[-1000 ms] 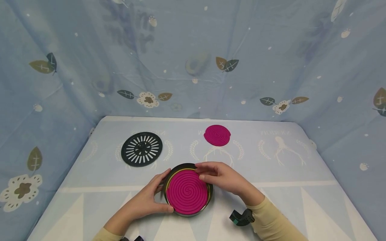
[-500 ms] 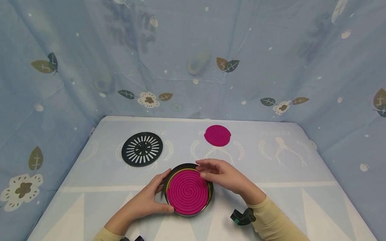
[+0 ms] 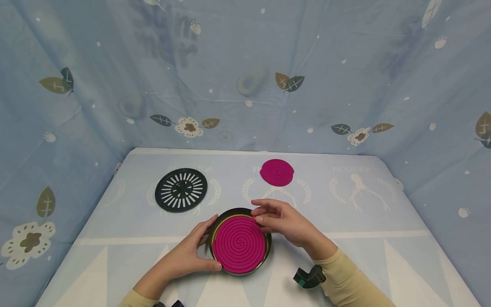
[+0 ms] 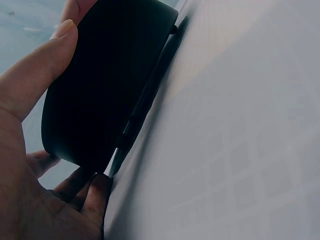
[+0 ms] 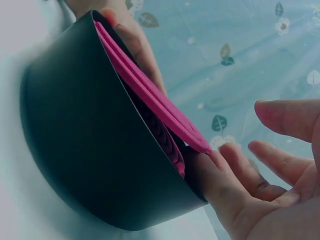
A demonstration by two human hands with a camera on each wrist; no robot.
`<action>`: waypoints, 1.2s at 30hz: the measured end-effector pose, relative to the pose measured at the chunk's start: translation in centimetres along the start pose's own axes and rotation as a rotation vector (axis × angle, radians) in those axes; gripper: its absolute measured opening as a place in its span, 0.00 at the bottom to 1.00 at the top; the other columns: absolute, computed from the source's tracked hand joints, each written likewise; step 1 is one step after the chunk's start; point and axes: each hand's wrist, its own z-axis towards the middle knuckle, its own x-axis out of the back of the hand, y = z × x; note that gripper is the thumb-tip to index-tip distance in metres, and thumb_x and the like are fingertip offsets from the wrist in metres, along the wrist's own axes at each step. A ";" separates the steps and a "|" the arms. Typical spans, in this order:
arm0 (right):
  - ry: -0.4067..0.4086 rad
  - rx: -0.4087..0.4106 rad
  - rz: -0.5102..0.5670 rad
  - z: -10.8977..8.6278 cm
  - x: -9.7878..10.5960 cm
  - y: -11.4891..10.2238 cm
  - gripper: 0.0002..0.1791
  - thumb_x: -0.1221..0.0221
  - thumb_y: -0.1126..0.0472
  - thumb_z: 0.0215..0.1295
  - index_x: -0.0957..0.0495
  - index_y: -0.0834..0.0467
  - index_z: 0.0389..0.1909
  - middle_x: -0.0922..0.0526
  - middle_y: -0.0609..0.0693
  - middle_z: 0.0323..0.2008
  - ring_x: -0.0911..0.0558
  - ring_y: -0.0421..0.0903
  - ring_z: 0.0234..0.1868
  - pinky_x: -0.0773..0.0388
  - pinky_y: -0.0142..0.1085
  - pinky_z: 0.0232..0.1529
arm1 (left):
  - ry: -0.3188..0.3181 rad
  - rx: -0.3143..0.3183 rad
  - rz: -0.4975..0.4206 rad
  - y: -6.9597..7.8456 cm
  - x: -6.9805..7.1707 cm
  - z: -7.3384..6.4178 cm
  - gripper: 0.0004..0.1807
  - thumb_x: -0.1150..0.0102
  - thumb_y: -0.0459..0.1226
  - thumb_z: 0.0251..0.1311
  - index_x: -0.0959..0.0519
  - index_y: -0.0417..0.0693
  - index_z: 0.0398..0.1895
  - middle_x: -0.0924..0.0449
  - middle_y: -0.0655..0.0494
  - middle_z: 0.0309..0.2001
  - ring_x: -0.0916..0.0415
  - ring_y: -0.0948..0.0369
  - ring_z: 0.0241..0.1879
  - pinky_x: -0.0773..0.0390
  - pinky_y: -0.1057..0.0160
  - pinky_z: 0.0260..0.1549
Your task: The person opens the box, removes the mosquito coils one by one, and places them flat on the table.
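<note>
A round black mosquito coil box (image 5: 85,130) stands on the table with a yellowish ring inside its rim. My left hand (image 3: 188,251) grips its left side, the thumb near the front and the fingers behind; in the left wrist view the thumb lies against the dark wall. A pink mosquito coil (image 3: 238,245) fills the top of the box. In the right wrist view that coil tilts, its near edge raised above more pink coil inside. My right hand (image 3: 281,221) is at the far right rim, one finger under the raised edge and the thumb apart from it.
The black slotted lid (image 3: 181,190) lies flat at the back left of the table. Another pink spiral coil (image 3: 276,172) lies near the back edge. A patterned blue curtain (image 3: 245,76) surrounds the table behind and at both sides.
My right hand has shifted slightly away from me and to the right at the rim. The left hand, the box, the lid and the far coil stay in place.
</note>
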 end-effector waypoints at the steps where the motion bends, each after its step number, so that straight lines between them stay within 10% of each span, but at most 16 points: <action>1: 0.002 -0.002 0.007 0.0 0.0 0.1 0.31 0.38 0.60 0.69 0.34 0.60 0.70 0.27 0.65 0.59 0.21 0.55 0.56 0.17 0.46 0.53 | 0.001 0.001 0.002 0.0 0.0 0.0 0.66 0.18 0.53 0.37 0.50 0.60 0.79 0.44 0.60 0.72 0.42 0.62 0.69 0.33 0.60 0.67; 22: -0.066 -0.045 0.107 -0.9 0.3 0.7 0.34 0.39 0.64 0.68 0.39 0.58 0.73 0.29 0.63 0.63 0.19 0.56 0.53 0.18 0.47 0.54 | 0.004 -0.001 0.006 0.1 -0.1 0.0 0.66 0.17 0.52 0.36 0.49 0.59 0.79 0.42 0.62 0.70 0.41 0.64 0.68 0.34 0.60 0.68; 36: -0.150 -0.088 0.154 -1.8 0.6 0.8 0.40 0.38 0.66 0.67 0.47 0.62 0.75 0.16 0.62 0.46 0.15 0.45 0.34 0.12 0.40 0.39 | -0.006 0.005 -0.004 0.2 0.0 0.0 0.66 0.17 0.52 0.36 0.49 0.60 0.79 0.41 0.62 0.70 0.40 0.64 0.68 0.34 0.61 0.68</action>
